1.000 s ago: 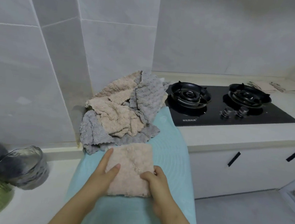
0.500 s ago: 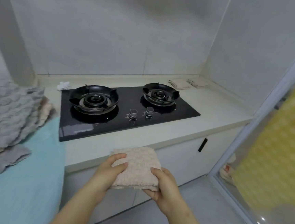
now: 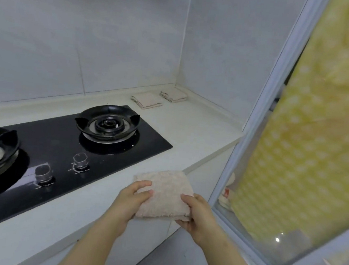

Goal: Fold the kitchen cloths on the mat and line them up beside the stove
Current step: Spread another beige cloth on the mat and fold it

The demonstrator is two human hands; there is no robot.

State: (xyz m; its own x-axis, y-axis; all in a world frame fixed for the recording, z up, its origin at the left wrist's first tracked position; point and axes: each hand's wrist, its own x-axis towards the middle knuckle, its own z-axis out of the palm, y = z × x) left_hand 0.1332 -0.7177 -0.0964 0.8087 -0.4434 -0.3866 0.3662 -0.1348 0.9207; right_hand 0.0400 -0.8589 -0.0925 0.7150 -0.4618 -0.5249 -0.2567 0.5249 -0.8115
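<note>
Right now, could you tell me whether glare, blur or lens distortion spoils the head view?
Head view: light soft and even, shadows faint; the glossy stove top mirrors its knobs, which look smeared; a bright glint sits on the glass door; the wide lens makes the door frame lean; the folded cloth reads clearly.

Both your bare forearms reach forward, close together. Your left hand (image 3: pixel 130 200) grips the folded cloth (image 3: pixel 164 194) at its near-left edge, fingers curled over the top. Your right hand (image 3: pixel 197 215) pinches the opposite edge, thumb above, fingers beneath.
</note>
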